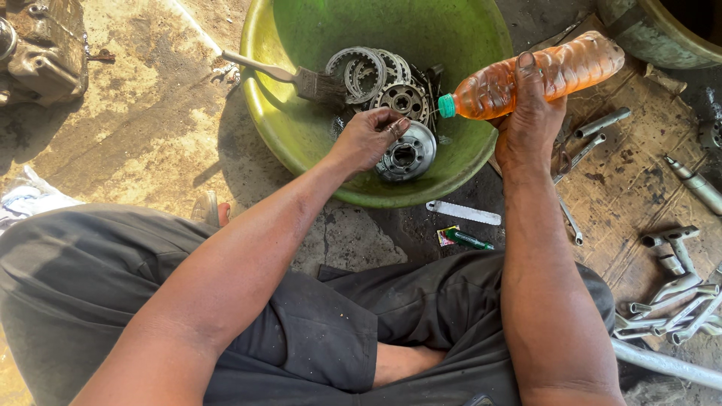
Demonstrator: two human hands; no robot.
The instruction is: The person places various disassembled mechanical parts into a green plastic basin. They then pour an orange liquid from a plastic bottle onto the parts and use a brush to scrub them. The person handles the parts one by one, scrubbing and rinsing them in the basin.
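- A plastic bottle (541,75) of orange liquid with a green cap (447,106) is gripped around its middle by the right hand (530,124), fingers closed on it; it is tilted nearly flat, cap end pointing left over the green basin (301,135).
- A small metal part (396,128) is pinched between the fingertips of the left hand (368,139), which is held closed on it just above a round clutch hub (407,154) lying in the basin.
- Toothed clutch plates (365,71) and a second hub (403,99) are stacked in the basin behind the left hand.
- A paintbrush (289,77) is laid across the basin's left rim, bristles against the plates.
- On the floor in front of the basin, a white strip (463,213) and a small green tube (466,240) are seen.
- To the right, on worn cardboard (632,180), socket wrenches (677,293) and other tools are scattered.
- An engine casing (41,49) is seen at the top left.
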